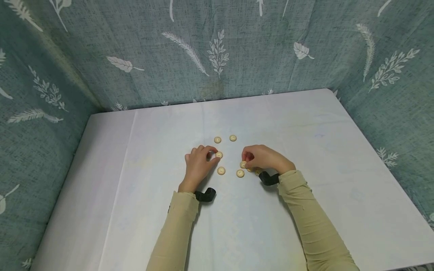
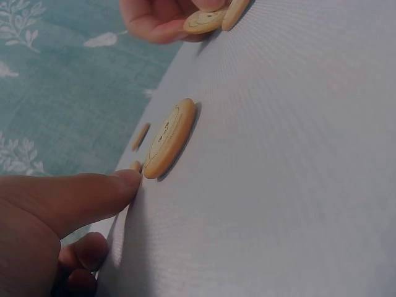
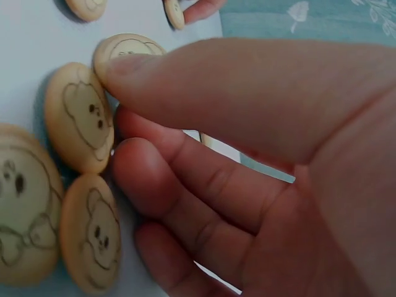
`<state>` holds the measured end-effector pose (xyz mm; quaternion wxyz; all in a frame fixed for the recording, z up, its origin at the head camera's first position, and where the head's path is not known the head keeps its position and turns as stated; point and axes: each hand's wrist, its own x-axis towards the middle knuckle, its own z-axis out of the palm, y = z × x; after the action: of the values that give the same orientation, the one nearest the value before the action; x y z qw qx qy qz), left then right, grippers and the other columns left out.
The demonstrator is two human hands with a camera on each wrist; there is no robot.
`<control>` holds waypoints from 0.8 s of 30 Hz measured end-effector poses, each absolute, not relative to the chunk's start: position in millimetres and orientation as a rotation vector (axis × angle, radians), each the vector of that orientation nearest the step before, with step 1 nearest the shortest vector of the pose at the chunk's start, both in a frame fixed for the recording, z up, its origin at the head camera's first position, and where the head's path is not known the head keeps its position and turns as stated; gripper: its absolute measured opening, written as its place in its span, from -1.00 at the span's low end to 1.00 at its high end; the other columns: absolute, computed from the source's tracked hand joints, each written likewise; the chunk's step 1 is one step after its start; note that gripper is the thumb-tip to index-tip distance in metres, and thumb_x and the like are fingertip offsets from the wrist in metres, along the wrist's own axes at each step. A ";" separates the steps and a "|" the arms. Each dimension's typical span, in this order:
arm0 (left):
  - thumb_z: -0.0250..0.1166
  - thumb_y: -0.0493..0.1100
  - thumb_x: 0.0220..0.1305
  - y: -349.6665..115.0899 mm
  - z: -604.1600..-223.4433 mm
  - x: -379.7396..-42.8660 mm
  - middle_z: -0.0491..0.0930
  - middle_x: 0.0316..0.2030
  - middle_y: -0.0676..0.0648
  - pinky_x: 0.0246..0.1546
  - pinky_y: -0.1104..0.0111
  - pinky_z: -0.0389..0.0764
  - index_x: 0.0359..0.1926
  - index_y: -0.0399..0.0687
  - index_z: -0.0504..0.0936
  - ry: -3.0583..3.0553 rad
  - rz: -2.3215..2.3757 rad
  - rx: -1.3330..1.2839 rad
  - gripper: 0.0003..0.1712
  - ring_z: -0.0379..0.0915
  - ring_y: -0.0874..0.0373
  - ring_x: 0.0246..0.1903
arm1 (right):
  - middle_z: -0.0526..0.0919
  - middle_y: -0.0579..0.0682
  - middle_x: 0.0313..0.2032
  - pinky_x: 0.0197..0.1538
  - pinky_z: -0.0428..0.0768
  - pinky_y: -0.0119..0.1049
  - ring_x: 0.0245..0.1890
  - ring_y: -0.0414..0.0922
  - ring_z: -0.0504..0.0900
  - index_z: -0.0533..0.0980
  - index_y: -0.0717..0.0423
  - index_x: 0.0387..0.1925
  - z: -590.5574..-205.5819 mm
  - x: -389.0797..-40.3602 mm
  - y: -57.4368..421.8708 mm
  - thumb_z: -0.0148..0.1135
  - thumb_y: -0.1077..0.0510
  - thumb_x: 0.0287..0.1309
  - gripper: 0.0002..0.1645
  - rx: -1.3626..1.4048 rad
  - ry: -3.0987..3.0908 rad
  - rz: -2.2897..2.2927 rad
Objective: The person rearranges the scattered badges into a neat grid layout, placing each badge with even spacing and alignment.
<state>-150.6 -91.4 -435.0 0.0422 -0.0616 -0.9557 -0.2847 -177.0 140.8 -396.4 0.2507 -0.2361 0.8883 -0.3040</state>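
Note:
Between thumb and index finger, my left hand (image 1: 197, 165) pinches a round tan disc (image 1: 219, 155) on the white table. My right hand (image 1: 264, 157) pinches another such disc (image 1: 243, 164), with the thumb on its face; a drawn animal face shows partly in the right wrist view. Close under the right hand, several more discs lie together, among them a bear-faced disc (image 3: 80, 117) and a larger-looking one with a bow tie (image 3: 25, 204). One loose disc (image 1: 221, 171) lies just nearer than the left fingers, and another (image 1: 240, 173) by the right hand.
Two discs lie beyond the hands, a left one (image 1: 217, 139) and a right one (image 1: 233, 138). The white table (image 1: 162, 131) meets a green leaf-patterned curtain (image 1: 251, 56) at the back and sides. A black wrist piece (image 1: 205, 195) sticks out from the left cuff, another (image 1: 269, 178) from the right.

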 end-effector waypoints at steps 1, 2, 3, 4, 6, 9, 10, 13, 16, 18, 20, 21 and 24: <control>0.27 0.07 0.07 -91.5 -435.0 -150.4 0.34 -0.48 0.08 -0.30 0.17 0.08 -0.21 0.15 0.57 -2.923 -0.873 -0.190 -0.74 0.18 0.13 -0.41 | 0.48 -0.08 -0.52 -0.43 0.41 -0.30 -0.52 -0.17 0.42 0.46 0.03 -0.40 -396.3 -177.2 142.0 0.24 0.18 0.01 -0.89 -0.637 2.413 -0.829; 0.27 0.07 0.07 -91.6 -434.8 -150.2 0.34 -0.48 0.08 -0.30 0.17 0.07 -0.21 0.15 0.57 -2.921 -0.875 -0.191 -0.74 0.17 0.13 -0.41 | 0.48 -0.08 -0.52 -0.43 0.41 -0.30 -0.53 -0.17 0.42 0.46 0.04 -0.40 -396.0 -177.4 142.8 0.23 0.19 0.02 -0.90 -0.637 2.406 -0.831; 0.26 0.07 0.07 -91.7 -434.8 -149.9 0.34 -0.48 0.08 -0.31 0.17 0.07 -0.21 0.15 0.57 -2.921 -0.875 -0.193 -0.74 0.17 0.13 -0.41 | 0.49 -0.08 -0.52 -0.44 0.42 -0.30 -0.53 -0.17 0.43 0.47 0.04 -0.39 -395.6 -177.5 143.2 0.23 0.18 0.02 -0.91 -0.636 2.401 -0.829; 0.26 0.07 0.07 -92.0 -435.0 -149.5 0.34 -0.48 0.08 -0.31 0.18 0.07 -0.21 0.14 0.56 -2.920 -0.874 -0.194 -0.74 0.17 0.12 -0.41 | 0.50 -0.08 -0.52 -0.43 0.43 -0.30 -0.53 -0.17 0.44 0.48 0.04 -0.39 -395.6 -177.4 143.6 0.23 0.18 0.03 -0.92 -0.636 2.396 -0.828; 0.26 0.07 0.07 -92.6 -435.3 -148.7 0.33 -0.48 0.08 -0.31 0.18 0.07 -0.21 0.15 0.56 -2.920 -0.873 -0.192 -0.74 0.16 0.13 -0.42 | 0.52 -0.09 -0.52 -0.43 0.44 -0.30 -0.53 -0.16 0.45 0.51 0.04 -0.39 -395.1 -177.0 143.6 0.22 0.18 0.04 -0.95 -0.635 2.387 -0.829; 0.26 0.08 0.07 -93.0 -436.0 -147.8 0.33 -0.48 0.08 -0.31 0.18 0.07 -0.22 0.15 0.56 -2.920 -0.876 -0.191 -0.75 0.16 0.13 -0.42 | 0.55 -0.10 -0.52 -0.41 0.44 -0.29 -0.52 -0.16 0.47 0.55 0.03 -0.39 -394.8 -176.0 144.0 0.21 0.16 0.06 -0.96 -0.635 2.378 -0.833; 0.26 0.08 0.07 -92.9 -436.1 -147.8 0.33 -0.48 0.09 -0.31 0.18 0.07 -0.22 0.16 0.56 -2.919 -0.877 -0.191 -0.75 0.16 0.13 -0.42 | 0.55 -0.10 -0.52 -0.41 0.45 -0.29 -0.52 -0.16 0.47 0.55 0.02 -0.39 -394.7 -175.8 144.5 0.20 0.15 0.06 -0.95 -0.631 2.377 -0.834; 0.26 0.07 0.07 -92.0 -435.7 -148.5 0.34 -0.48 0.09 -0.31 0.18 0.07 -0.22 0.16 0.56 -2.915 -0.886 -0.196 -0.75 0.17 0.13 -0.42 | 0.57 -0.10 -0.52 -0.41 0.46 -0.28 -0.53 -0.15 0.49 0.56 0.01 -0.37 -393.9 -176.5 146.3 0.18 0.14 0.09 -0.93 -0.610 2.373 -0.844; 0.26 0.07 0.07 -91.1 -435.2 -149.6 0.34 -0.48 0.08 -0.31 0.17 0.07 -0.21 0.15 0.56 -2.906 -0.891 -0.205 -0.74 0.17 0.12 -0.41 | 0.57 -0.09 -0.52 -0.40 0.45 -0.27 -0.52 -0.15 0.48 0.56 0.01 -0.34 -393.6 -178.6 147.5 0.17 0.13 0.11 -0.91 -0.585 2.383 -0.861; 0.26 0.07 0.07 -91.2 -434.8 -150.2 0.34 -0.48 0.08 -0.31 0.17 0.07 -0.22 0.15 0.56 -2.901 -0.890 -0.203 -0.75 0.17 0.12 -0.41 | 0.57 -0.10 -0.49 -0.36 0.44 -0.27 -0.48 -0.16 0.48 0.56 -0.01 -0.32 -395.2 -180.8 148.2 0.16 0.13 0.12 -0.90 -0.573 2.397 -0.884; 0.27 0.07 0.07 -91.4 -435.0 -150.5 0.34 -0.48 0.08 -0.30 0.17 0.07 -0.22 0.15 0.56 -2.901 -0.888 -0.197 -0.75 0.17 0.11 -0.41 | 0.57 -0.10 -0.46 -0.34 0.44 -0.27 -0.46 -0.15 0.48 0.56 -0.01 -0.28 -397.5 -182.6 149.2 0.14 0.12 0.13 -0.88 -0.569 2.399 -0.915; 0.27 0.07 0.07 -91.7 -435.0 -150.5 0.34 -0.48 0.08 -0.30 0.16 0.06 -0.23 0.15 0.57 -2.903 -0.887 -0.196 -0.75 0.17 0.11 -0.41 | 0.57 -0.11 -0.43 -0.33 0.44 -0.27 -0.44 -0.15 0.48 0.56 -0.02 -0.27 -399.0 -183.4 149.8 0.14 0.12 0.13 -0.87 -0.568 2.402 -0.930; 0.27 0.07 0.07 -91.8 -435.2 -150.3 0.34 -0.48 0.08 -0.30 0.17 0.07 -0.23 0.14 0.57 -2.906 -0.894 -0.199 -0.75 0.17 0.11 -0.41 | 0.57 -0.10 -0.38 -0.35 0.46 -0.25 -0.40 -0.13 0.47 0.55 -0.02 -0.24 -403.0 -185.1 151.5 0.14 0.13 0.14 -0.86 -0.549 2.407 -0.989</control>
<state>-150.3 -91.8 -435.2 0.0473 -0.0652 -0.9527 -0.2930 -185.1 151.5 -403.0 0.2389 -0.2003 0.8788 -0.3612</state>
